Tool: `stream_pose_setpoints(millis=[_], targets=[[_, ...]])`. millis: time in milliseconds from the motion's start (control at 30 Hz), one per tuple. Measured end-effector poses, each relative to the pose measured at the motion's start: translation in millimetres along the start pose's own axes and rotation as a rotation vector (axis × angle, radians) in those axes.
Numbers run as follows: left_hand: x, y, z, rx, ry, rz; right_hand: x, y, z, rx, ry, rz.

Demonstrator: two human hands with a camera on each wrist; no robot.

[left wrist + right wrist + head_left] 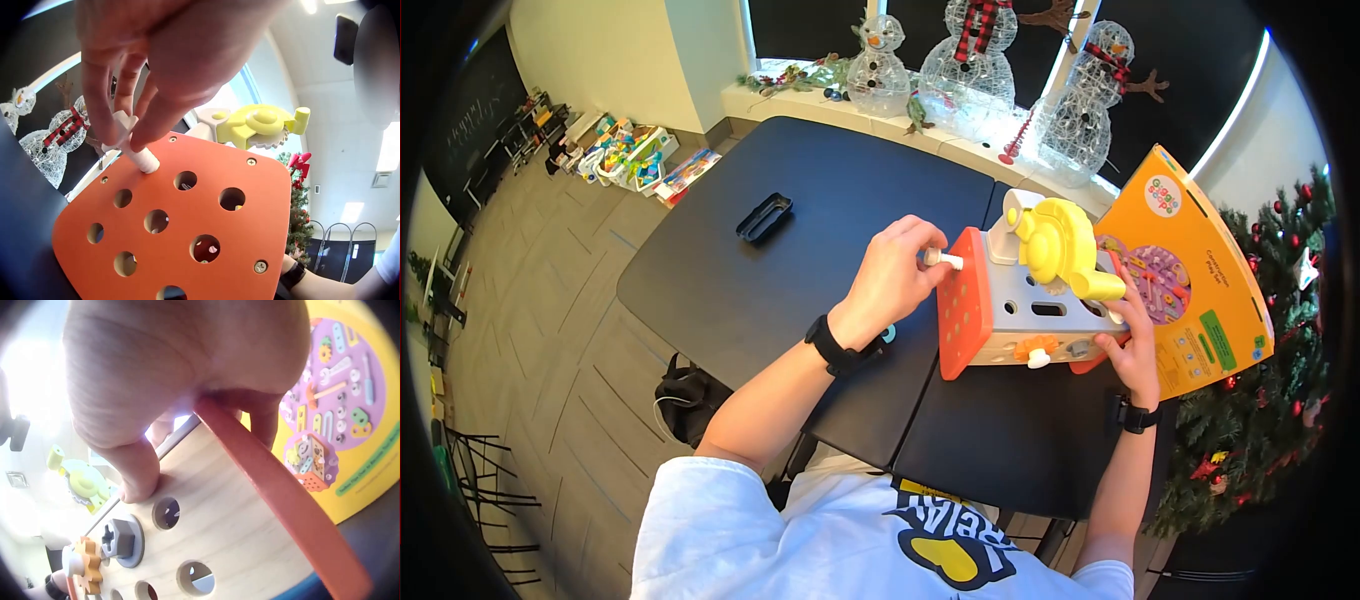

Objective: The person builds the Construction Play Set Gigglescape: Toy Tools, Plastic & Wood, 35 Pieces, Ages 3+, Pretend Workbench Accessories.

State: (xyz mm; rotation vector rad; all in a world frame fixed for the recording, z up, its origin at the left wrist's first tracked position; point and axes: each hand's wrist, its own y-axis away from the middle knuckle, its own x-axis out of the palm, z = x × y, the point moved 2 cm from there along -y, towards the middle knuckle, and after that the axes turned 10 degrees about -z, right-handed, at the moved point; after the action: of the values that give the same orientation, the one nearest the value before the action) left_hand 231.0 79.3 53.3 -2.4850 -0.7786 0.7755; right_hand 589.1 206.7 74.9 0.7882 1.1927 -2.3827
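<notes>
My left hand (897, 268) pinches the head of a white screw (943, 259) at the red-orange end panel (966, 305) of a toy workbench. In the left wrist view the threaded shank of the screw (144, 160) sits at a hole near the panel's upper edge, the fingers (100, 106) round its head. My right hand (1138, 340) grips the opposite end, its thumb on the wooden side (219, 512). A yellow toy saw piece (1060, 240) stands on the grey top. An orange gear (1030, 347) and a grey bolt (122, 540) are on the wooden side.
An orange box (1200, 330) stands behind the workbench at the right, beside a decorated tree (1250, 460). A black tray (765, 218) lies on the dark table (700, 250). Light-up snowmen (878, 75) stand on the window sill. A teal-ended object (888, 334) is partly hidden by my left wrist.
</notes>
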Motion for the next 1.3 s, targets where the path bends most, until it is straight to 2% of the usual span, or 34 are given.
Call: stream_pose_setpoints(millis=[33, 133, 300, 400, 533, 667, 733, 767, 833, 867, 1000, 1100, 1300], targets=[[1, 1, -4, -0.057, 0.02, 0.012, 0, 0, 0, 0.001, -0.006, -0.003], [16, 7, -3, 0.046, 0.128, -0.013, 0, 1, 1, 0.009, -0.009, -0.001], [13, 2, 1, -0.123, 0.195, 0.052, -4, 1, 3, 0.01, 0.059, 0.044], [1, -2, 7, -0.128, 0.197, 0.085, -12, -5, 36, -0.147, 0.388, 0.126], [-23, -16, 17, -0.157, 0.085, 0.101, 6, 1, 85, -0.206, 0.373, 0.177], [-31, -18, 19, -0.219, 0.126, 0.113, 45, 12, 92, -0.251, 0.538, 0.261], [-32, -13, 2, -0.276, 0.147, 0.202, 60, 18, 79, -0.314, 0.601, 0.158], [-27, -9, -2, -0.195, 0.17, 0.215, 63, 19, 75, -0.35, 0.633, 0.108], [-19, -2, -6, -0.036, 0.217, 0.235, 67, 19, 74, -0.375, 0.615, 0.07], [-16, -2, -9, 0.003, 0.24, 0.285, 69, 18, 74, -0.396, 0.622, 0.056], [-10, -5, -10, 0.077, 0.21, 0.299, 62, 8, 78, -0.429, 0.56, 0.071], [-7, -8, -12, 0.047, 0.164, 0.294, 50, -10, 92, -0.375, 0.468, 0.153], [9, -21, 8, -0.194, 0.32, 0.309, 36, -53, 89, -0.352, 0.295, 0.266]])
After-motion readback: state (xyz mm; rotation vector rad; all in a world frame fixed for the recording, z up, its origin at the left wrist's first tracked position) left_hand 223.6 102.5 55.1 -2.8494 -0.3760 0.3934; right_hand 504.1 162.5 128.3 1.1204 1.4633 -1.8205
